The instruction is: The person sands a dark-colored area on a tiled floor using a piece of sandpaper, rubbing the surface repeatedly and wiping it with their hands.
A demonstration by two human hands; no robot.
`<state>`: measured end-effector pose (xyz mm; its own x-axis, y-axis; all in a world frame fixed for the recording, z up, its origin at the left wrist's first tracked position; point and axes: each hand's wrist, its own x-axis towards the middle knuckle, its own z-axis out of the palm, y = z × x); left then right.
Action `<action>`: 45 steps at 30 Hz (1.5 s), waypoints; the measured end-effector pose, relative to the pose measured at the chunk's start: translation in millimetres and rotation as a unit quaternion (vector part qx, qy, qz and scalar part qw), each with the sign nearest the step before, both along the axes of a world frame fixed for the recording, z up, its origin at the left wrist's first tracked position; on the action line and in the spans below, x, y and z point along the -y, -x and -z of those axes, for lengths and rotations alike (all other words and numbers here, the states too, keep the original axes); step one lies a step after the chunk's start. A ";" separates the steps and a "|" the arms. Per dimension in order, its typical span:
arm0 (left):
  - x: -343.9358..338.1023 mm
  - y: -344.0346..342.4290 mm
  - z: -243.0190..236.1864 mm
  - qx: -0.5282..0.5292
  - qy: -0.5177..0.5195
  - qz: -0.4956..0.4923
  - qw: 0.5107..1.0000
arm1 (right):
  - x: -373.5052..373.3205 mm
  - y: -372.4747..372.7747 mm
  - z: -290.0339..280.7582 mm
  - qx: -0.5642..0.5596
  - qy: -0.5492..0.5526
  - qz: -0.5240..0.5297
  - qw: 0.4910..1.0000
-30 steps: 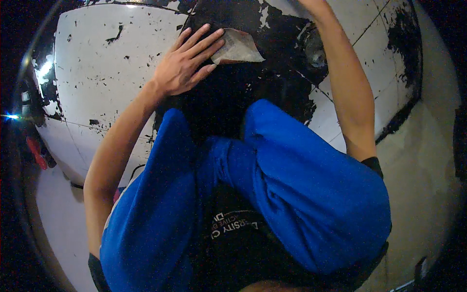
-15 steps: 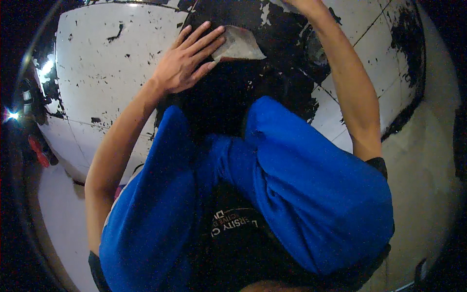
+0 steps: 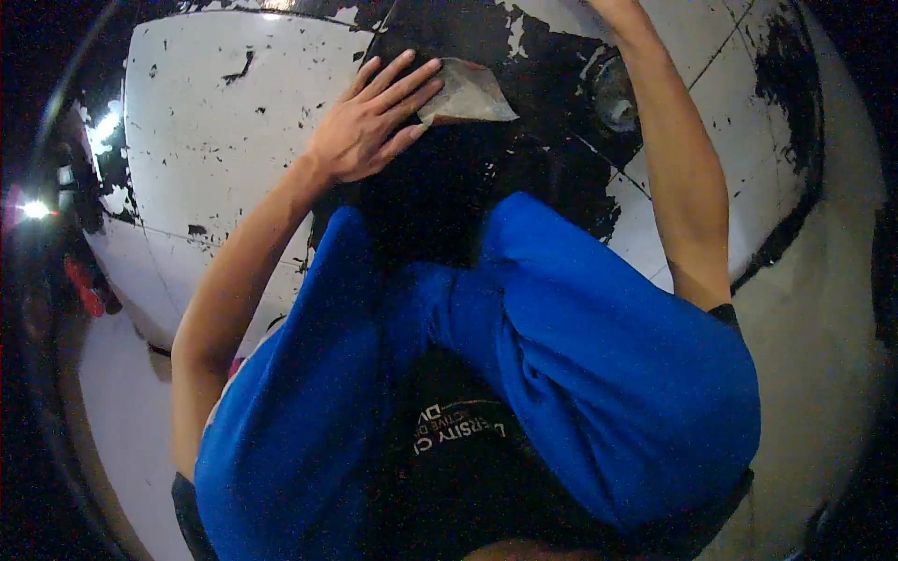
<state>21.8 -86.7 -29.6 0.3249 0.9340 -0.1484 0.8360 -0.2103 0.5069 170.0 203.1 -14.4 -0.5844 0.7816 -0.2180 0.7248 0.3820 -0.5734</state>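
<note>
My left hand [image 3: 363, 131] lies flat on the dark patch of a white, black-flecked surface [image 3: 215, 122], fingers spread and pointing up and to the right. Its fingertips touch the left edge of a pale grey, crumpled-looking scrap of sheet [image 3: 472, 93] with a brownish edge. My right forearm [image 3: 683, 159] reaches up to the top edge of the picture, where the hand is cut off. What that hand does or holds is hidden.
Beside my right forearm sits a round, greyish, glassy-looking thing [image 3: 615, 98]. My bent knees in blue trousers [image 3: 599, 309] stand close below the hands. A bright lamp [image 3: 36, 209] and a red object [image 3: 84, 285] are at the far left.
The view has shifted slightly. My left hand keeps its place against the scrap. My right hand has gone out past the top edge, and more of the round thing shows.
</note>
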 end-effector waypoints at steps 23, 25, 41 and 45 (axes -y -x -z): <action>7.0 5.3 3.7 0.028 0.020 0.003 0.999 | 15.4 9.7 -16.6 0.029 -0.006 -0.006 1.000; 1.6 3.9 0.5 0.040 0.021 0.003 0.999 | 20.8 8.1 -3.0 0.009 -0.018 -0.042 0.999; -50.9 17.1 -24.7 0.243 0.015 -0.128 0.961 | 30.3 -3.1 0.7 0.073 0.065 -0.046 0.994; -88.6 17.8 -29.2 0.208 -0.082 -0.111 0.968 | 39.4 -8.0 32.4 0.040 -0.063 -0.003 0.997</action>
